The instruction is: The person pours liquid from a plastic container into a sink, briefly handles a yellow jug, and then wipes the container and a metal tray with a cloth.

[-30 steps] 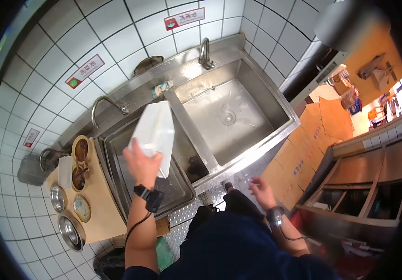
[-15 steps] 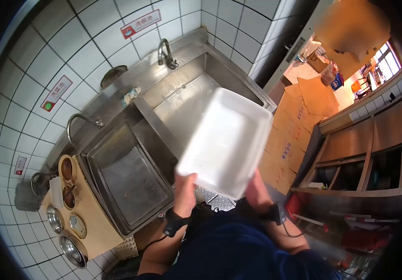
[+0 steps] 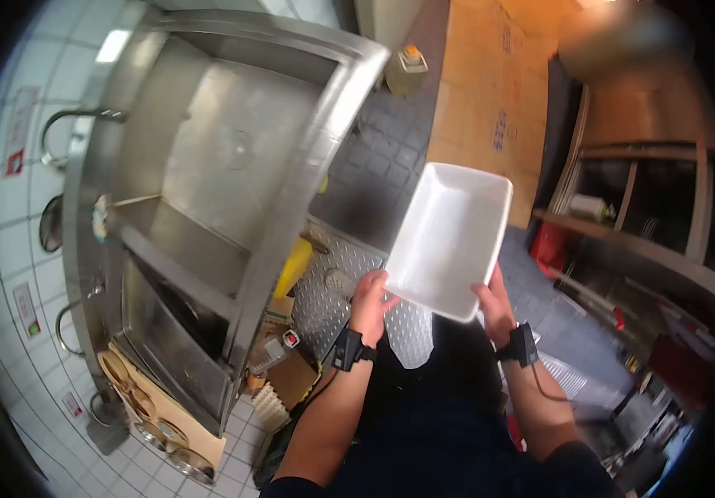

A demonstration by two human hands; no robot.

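Between my two hands I carry a white rectangular tub (image 3: 449, 236), its hollow side facing up toward me with nothing visible inside. My left hand (image 3: 368, 305) grips the near left corner, fingers partly under the base. At the near right corner my right hand (image 3: 497, 309) holds on, its thumb over the rim and the other fingers mostly hidden behind the wall. The tub is in the air over the floor, apart from the steel sink (image 3: 241, 149) on the left.
Flattened cardboard (image 3: 486, 108) covers the floor ahead. By the sink's far corner stands a plastic jug with an orange cap (image 3: 407, 70). Wooden shelving (image 3: 635, 187) lines the right. Boxes and an egg tray (image 3: 273, 407) lie below the sink; bowls (image 3: 192, 465) stand on a board.
My body and view have turned right, away from the sink. The tub has moved along in both hands, from over the sink's edge to over the floor.
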